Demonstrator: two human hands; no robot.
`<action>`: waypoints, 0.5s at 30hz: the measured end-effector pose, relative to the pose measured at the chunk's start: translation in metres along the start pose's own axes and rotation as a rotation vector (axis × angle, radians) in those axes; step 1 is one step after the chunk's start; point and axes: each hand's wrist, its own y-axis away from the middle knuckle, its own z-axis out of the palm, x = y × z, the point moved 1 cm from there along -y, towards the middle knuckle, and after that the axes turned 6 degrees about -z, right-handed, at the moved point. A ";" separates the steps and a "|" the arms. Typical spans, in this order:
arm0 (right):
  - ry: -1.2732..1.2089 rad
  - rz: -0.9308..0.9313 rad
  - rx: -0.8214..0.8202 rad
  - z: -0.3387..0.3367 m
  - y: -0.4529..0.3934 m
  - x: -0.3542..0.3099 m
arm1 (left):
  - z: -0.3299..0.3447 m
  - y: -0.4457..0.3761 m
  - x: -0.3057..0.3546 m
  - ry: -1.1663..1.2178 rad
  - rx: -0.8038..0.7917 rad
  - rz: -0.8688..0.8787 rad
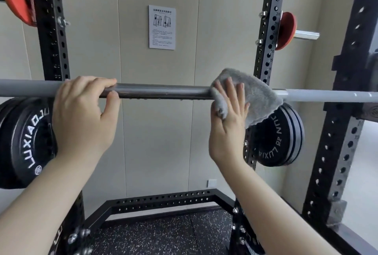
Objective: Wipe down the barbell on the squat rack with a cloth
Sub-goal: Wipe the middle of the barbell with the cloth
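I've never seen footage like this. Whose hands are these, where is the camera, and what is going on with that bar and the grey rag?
There is no machine here. The single picture comes from a wide-angle camera worn on a person's head, looking forward and down, so you see their own two bare arms reaching out.

The long metal rod across the middle is a barbell resting on a black squat rack, the tall frame full of holes. The left hand grips the bar, fingers curled over the top. The right hand presses a grey cloth against the bar with fingers mostly straight, a fold of cloth tucked by the thumb. The cloth drapes over the bar.

Black weight plates hang behind at both sides, and a printed notice is fixed to the wall.
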 end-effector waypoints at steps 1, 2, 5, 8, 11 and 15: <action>-0.008 -0.081 -0.060 0.004 0.012 -0.005 | 0.000 0.001 0.001 -0.003 -0.003 -0.013; 0.023 -0.161 -0.112 0.004 0.015 -0.005 | 0.000 0.001 0.002 -0.005 -0.010 -0.024; 0.243 -0.237 -0.113 -0.008 -0.011 0.014 | -0.005 0.000 0.003 0.005 -0.050 -0.030; 0.255 0.020 0.015 -0.012 -0.020 0.017 | -0.011 0.002 0.002 0.020 -0.107 -0.016; 0.304 -0.109 -0.161 0.013 0.005 -0.011 | -0.014 0.001 0.002 0.017 -0.145 -0.026; 0.368 -0.424 -0.397 0.003 -0.003 -0.012 | -0.018 -0.003 0.001 0.002 -0.181 -0.016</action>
